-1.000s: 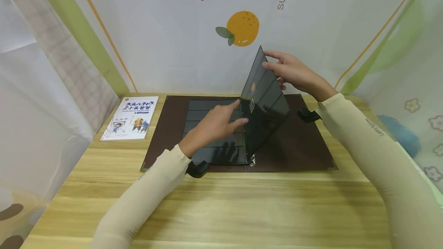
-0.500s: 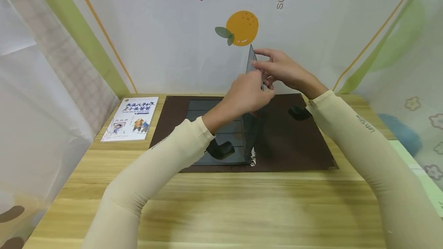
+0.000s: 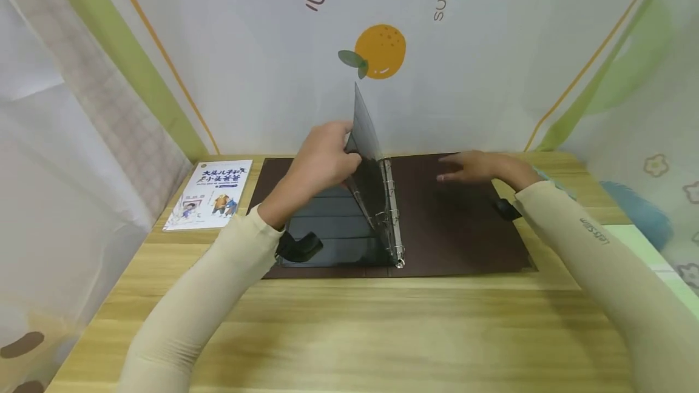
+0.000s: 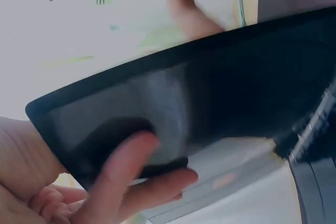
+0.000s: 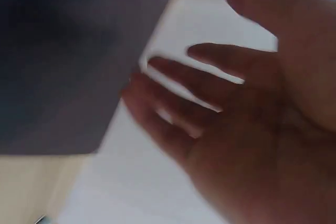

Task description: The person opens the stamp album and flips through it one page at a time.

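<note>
A brown ring binder point(image 3: 453, 235) lies spread on the table, its metal rings point(image 3: 394, 211) showing along the spine. My left hand point(image 3: 319, 159) holds black binder pages point(image 3: 367, 126) raised on edge, left of the rings. Seen from the left wrist, the thumb point(image 4: 128, 161) lies across the face of a black page point(image 4: 226, 82) near its corner, with other fingers around the edge. Another black page point(image 3: 327, 232) lies flat on the left cover. Over the far part of the bare right cover hovers my right hand point(image 3: 475, 165), fingers spread and holding nothing.
A white picture booklet point(image 3: 210, 194) lies left of the binder on the wooden table point(image 3: 349, 332). A printed curtain point(image 3: 273, 65) hangs just behind the table's back edge. A blue shape point(image 3: 636, 217) and pale green sheet point(image 3: 650, 247) appear at the right.
The raised pages have swung leftward past the spine, now in the left hand, baring the rings and right cover. My right hand has let go and moved right and down.
</note>
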A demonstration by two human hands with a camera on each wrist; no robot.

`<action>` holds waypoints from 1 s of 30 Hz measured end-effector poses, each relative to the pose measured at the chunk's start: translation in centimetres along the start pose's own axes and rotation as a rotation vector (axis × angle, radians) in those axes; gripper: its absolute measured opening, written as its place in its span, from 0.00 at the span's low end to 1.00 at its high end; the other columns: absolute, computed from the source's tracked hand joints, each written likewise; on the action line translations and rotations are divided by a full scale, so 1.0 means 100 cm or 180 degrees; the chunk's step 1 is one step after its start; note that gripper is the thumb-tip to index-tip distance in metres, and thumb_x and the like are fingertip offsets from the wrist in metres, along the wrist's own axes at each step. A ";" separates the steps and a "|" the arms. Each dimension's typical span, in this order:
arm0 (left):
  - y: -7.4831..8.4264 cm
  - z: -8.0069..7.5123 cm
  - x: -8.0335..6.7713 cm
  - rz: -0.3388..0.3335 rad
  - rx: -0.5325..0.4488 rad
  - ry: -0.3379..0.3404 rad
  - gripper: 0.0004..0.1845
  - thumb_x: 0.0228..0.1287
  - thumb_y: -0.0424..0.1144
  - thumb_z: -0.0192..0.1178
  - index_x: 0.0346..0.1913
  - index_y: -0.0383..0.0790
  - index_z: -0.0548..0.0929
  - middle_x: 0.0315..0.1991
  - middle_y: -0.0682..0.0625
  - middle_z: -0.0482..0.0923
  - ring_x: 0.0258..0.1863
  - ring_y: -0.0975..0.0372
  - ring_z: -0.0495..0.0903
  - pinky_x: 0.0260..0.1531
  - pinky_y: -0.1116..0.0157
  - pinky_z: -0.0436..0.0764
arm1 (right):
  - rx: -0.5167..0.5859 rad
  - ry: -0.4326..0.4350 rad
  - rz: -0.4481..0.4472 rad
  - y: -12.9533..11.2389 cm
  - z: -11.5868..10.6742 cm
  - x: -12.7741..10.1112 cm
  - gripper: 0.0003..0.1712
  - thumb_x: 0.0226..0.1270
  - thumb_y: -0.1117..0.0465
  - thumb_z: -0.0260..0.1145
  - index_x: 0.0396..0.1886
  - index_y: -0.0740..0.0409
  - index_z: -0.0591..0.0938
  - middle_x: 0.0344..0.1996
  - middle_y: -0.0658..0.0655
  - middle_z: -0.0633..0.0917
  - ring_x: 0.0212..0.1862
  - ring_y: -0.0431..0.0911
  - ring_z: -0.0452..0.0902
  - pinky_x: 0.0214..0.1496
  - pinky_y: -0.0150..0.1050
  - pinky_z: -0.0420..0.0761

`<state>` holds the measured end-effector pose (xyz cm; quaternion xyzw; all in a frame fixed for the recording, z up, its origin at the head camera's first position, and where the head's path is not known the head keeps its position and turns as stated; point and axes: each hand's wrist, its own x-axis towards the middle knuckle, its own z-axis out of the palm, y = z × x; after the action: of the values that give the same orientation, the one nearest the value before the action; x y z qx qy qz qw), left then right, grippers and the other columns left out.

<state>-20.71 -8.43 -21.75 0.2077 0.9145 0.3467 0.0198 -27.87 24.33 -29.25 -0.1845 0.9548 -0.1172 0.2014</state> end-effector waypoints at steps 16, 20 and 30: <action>-0.088 0.001 -0.028 -0.0468 0.0127 0.0141 0.36 0.63 0.29 0.57 0.76 0.38 0.65 0.36 0.37 0.86 0.28 0.53 0.81 0.25 0.63 0.71 | 0.0214 -0.0484 0.0384 0.041 0.049 -0.014 0.59 0.66 0.45 0.71 0.80 0.69 0.46 0.79 0.75 0.38 0.78 0.75 0.31 0.74 0.74 0.46; -0.116 0.010 -0.031 -0.0659 0.0109 -0.0064 0.38 0.64 0.28 0.59 0.78 0.40 0.64 0.10 0.54 0.65 0.11 0.66 0.57 0.16 0.68 0.59 | 0.0206 -0.0505 0.0404 0.042 0.050 -0.012 0.60 0.66 0.44 0.71 0.81 0.68 0.46 0.79 0.74 0.37 0.78 0.75 0.31 0.74 0.74 0.47; -0.158 0.037 -0.026 -0.1004 0.0612 -0.0359 0.40 0.62 0.33 0.70 0.75 0.31 0.66 0.16 0.44 0.82 0.10 0.64 0.79 0.17 0.70 0.76 | 0.0267 -0.0472 0.0342 0.045 0.050 -0.009 0.61 0.66 0.44 0.70 0.81 0.68 0.44 0.79 0.75 0.36 0.78 0.74 0.29 0.75 0.73 0.43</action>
<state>-23.47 -17.77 -34.93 0.0819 0.9621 0.2380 0.1052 -26.32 28.03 -34.69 -0.1326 0.9401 -0.1321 0.2851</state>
